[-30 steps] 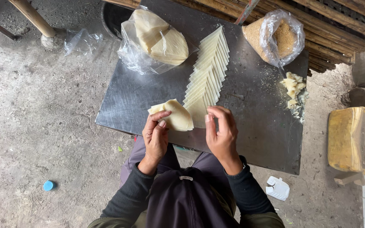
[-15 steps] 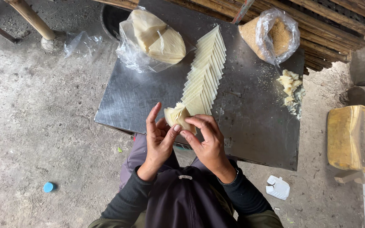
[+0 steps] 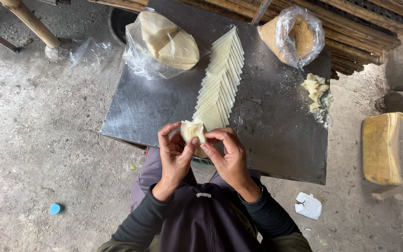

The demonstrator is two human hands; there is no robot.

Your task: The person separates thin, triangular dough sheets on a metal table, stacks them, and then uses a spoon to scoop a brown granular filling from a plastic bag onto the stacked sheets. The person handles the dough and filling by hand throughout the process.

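Left hand: left hand (image 3: 176,156) curls at the near edge of the bench, thumb and fingertips pinched onto a folded pale dough wrapper (image 3: 192,130).
Right hand: right hand (image 3: 229,156) meets it from the 3 o'clock side, fingers bent and closed on the same wrapper, so both hands hold it together.
Wrapper: creased and gathered, lifted just above the bench's near edge, right at the 6 o'clock end of the wrapper row.
Bench: grey sheet-metal bench (image 3: 159,105), dull and scuffed, dusted with crumbs toward 3 o'clock.
Floor: rough bare concrete floor (image 3: 38,140), stained, lying all around the bench.
Backdrop: slatted bamboo or wooden poles (image 3: 364,23) run across 12 to 2 o'clock behind the bench.
Wrapper row: overlapping square wrappers (image 3: 220,79) fan in a long line from the hands up toward 12 o'clock.
Bag of dough: clear plastic bag (image 3: 162,44) with pale stacked sheets sits at 11 o'clock on the bench.
Bag of filling: second clear bag (image 3: 295,37) holding brown crumbly stuff stands at 1 o'clock.
Scraps: small heap of pale scraps (image 3: 317,91) lies at 3 o'clock near the bench edge.
Off the bench: yellow jerrycan (image 3: 390,149) at 3 o'clock, small white plastic container (image 3: 309,206) at 5 o'clock, blue cap (image 3: 55,208) at 8 o'clock, wooden post (image 3: 29,21) at 10 o'clock.
In the way: the two hands cover the wrapper's lower part.
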